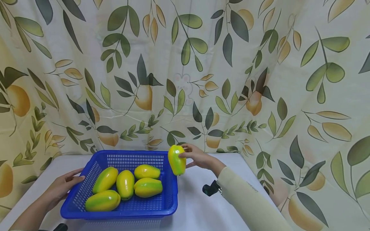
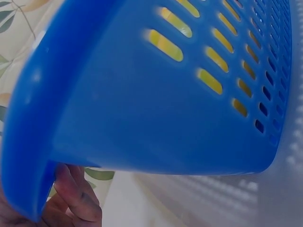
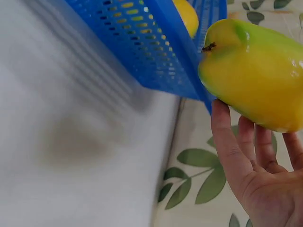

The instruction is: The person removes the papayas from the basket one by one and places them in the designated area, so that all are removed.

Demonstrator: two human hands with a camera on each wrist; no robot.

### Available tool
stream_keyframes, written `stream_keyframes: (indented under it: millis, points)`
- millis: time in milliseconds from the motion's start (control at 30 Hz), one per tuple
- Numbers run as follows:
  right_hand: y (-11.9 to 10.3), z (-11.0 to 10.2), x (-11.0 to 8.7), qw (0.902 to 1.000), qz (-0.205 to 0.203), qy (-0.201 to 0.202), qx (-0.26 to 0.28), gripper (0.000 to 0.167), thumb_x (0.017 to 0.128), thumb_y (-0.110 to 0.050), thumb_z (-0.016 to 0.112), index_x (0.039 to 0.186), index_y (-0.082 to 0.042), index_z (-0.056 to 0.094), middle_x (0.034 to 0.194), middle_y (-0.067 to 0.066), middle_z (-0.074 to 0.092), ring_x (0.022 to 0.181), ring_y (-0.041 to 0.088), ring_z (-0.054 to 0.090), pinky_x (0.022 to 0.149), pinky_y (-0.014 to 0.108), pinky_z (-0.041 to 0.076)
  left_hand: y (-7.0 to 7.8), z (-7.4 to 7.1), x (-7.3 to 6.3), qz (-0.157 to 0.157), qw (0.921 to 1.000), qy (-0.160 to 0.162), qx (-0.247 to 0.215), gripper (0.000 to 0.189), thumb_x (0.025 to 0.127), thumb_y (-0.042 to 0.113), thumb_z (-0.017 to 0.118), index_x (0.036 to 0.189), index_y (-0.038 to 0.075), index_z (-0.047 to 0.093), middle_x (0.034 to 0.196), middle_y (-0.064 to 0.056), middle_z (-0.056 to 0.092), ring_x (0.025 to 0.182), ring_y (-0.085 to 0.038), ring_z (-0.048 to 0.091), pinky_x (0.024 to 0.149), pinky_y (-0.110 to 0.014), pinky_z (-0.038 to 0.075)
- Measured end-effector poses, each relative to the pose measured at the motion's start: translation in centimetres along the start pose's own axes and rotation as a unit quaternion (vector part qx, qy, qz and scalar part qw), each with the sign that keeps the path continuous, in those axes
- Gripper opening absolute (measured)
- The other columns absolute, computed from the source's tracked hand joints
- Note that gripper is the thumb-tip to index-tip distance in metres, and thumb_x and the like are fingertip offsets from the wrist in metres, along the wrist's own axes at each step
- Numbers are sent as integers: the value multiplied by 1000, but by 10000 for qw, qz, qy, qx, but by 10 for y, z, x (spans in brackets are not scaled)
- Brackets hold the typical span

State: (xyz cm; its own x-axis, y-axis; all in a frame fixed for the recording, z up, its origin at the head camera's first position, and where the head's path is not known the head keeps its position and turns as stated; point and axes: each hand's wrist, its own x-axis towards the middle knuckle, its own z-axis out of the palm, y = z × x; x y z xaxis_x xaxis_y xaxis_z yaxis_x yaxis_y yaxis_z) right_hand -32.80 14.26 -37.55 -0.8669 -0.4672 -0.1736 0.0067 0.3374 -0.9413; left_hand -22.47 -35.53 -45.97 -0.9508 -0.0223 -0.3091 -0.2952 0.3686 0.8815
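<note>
My right hand [image 1: 199, 158] holds a glossy yellow-green papaya [image 1: 176, 159] roughly upright at the right rim of a blue plastic basket [image 1: 124, 213]. In the right wrist view, the fingertips of the right hand [image 3: 265, 175] press against the side of the papaya [image 3: 255, 75], whose dark stem spot faces the basket. At the basket's left side, my left hand [image 1: 62, 186] grips the rim, thumb on top. The left wrist view shows curled fingers of the left hand [image 2: 73, 198] under the rim's lip. Inside the basket lie several more papayas [image 1: 125, 184].
The basket stands on a white table [image 1: 199, 199], its slotted walls showing the fruit through them. Behind the table hangs a leaf-and-fruit print curtain [image 1: 185, 96]. A small black device [image 1: 211, 188] is worn at the right wrist.
</note>
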Motion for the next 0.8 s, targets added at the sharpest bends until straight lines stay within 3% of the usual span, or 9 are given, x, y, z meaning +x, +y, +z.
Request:
stream_keyframes:
  millis: [800]
  points:
    - [50, -27, 4, 9918, 773, 988, 230, 62, 89, -27, 70, 141, -9, 43, 136, 19, 50, 121, 39, 54, 83, 49, 57, 1, 2, -1, -67, 9999, 63, -69, 86, 98, 48, 56, 156, 1, 14, 117, -11, 64, 92, -16, 63, 81, -40, 57]
